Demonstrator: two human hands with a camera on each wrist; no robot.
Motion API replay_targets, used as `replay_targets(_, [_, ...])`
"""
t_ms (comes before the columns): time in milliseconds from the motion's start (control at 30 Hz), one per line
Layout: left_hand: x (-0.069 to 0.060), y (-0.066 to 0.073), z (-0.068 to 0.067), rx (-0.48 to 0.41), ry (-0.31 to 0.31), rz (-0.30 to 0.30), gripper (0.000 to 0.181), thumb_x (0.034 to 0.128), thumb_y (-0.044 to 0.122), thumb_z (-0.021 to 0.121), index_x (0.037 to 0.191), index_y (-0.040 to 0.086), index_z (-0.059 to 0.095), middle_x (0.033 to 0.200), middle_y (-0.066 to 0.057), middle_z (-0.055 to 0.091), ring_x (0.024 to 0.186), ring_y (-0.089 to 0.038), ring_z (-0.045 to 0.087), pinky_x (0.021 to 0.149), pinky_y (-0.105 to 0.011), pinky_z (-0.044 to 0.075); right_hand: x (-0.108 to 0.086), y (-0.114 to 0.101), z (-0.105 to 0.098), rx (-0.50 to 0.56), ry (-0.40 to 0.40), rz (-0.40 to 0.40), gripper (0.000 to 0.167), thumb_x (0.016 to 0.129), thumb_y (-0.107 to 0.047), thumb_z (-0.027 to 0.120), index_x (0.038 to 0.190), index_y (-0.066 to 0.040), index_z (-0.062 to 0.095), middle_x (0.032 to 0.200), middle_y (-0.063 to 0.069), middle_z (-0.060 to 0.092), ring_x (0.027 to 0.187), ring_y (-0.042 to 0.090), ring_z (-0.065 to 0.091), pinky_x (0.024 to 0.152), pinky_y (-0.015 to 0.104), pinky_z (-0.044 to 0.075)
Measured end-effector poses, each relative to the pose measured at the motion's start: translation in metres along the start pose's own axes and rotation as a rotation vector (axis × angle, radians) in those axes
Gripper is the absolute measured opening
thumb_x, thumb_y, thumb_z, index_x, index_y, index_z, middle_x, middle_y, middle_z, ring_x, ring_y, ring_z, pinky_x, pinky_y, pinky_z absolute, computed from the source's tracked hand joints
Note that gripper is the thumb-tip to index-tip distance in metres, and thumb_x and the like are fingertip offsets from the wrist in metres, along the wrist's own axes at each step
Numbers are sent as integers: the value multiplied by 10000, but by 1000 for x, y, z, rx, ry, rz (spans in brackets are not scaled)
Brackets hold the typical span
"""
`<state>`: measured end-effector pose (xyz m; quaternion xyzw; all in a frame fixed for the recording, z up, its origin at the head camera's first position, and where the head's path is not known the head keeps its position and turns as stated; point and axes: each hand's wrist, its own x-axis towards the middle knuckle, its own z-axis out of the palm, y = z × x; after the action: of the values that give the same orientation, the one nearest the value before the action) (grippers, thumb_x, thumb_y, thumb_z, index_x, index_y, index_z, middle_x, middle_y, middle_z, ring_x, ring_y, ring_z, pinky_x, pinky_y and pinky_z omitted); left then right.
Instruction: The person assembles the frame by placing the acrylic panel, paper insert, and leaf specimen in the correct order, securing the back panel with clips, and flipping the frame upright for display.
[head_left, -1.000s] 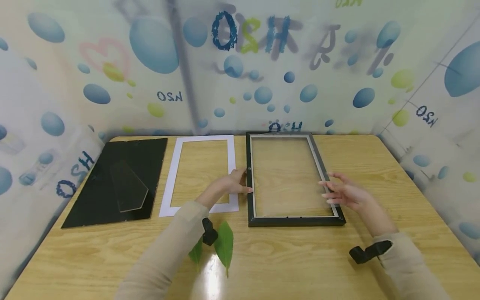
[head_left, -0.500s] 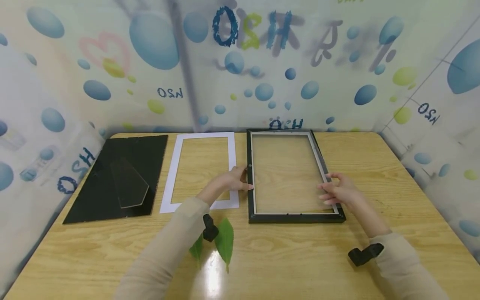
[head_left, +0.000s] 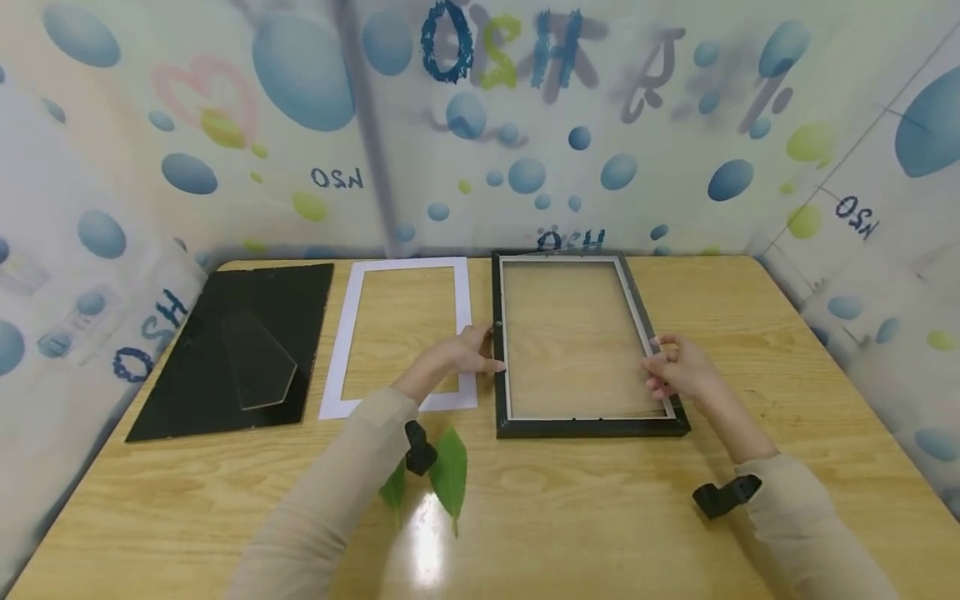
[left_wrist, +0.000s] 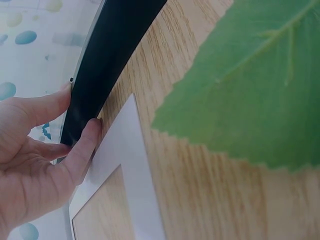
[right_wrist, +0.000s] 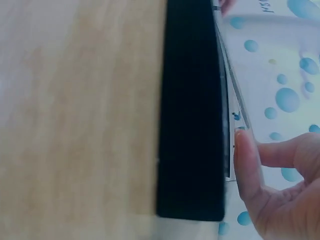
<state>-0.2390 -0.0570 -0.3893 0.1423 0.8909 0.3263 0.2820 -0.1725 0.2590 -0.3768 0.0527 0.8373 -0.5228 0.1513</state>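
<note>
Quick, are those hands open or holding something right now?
Left hand: closed, holding the frame by its side.
Right hand: closed, pinching the clear sheet.

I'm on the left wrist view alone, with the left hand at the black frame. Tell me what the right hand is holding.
Observer: The right hand pinches one edge of a clear sheet.
Operator: I also have a white mat. Report what lies to its left, as the head camera sees it.
Observer: A black board.
Operator: One leaf fills much of my picture. Give me the full count.
Observer: The head view shows two leaves.
</note>
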Motion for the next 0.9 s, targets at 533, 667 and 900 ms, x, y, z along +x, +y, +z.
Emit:
replay_targets(533, [-2, 0, -1, -14, -11, -25, 807, 870, 249, 621, 1456, 13, 119, 1270, -179, 439, 1133, -262, 451, 1004, -374, 382, -6, -4, 14, -723, 171, -88, 569, 889, -301, 579, 1251, 124, 468, 730, 136, 573, 557, 160, 454, 458, 253, 353])
replay_targets(667, [-1, 1, -1, -21, -12, -21, 808, 873, 247, 618, 1457, 15, 111, 1291, -181, 424, 1147, -266, 441, 1015, -377, 373, -7, -3, 13, -756, 152, -130, 555, 874, -295, 596, 1237, 112, 491, 687, 96, 491, 537, 151, 388, 444, 248, 310])
replay_targets(900, [-1, 0, -1, -5, -13, -22, 816, 874, 264, 616, 1461, 25, 103, 1261, -169, 443, 1142, -256, 438, 1014, -373, 371, 3, -3, 7, -725, 88, -99, 577, 887, -296, 570, 1305, 75, 431, 942, 278, 541, 711, 283, 475, 548, 328, 392])
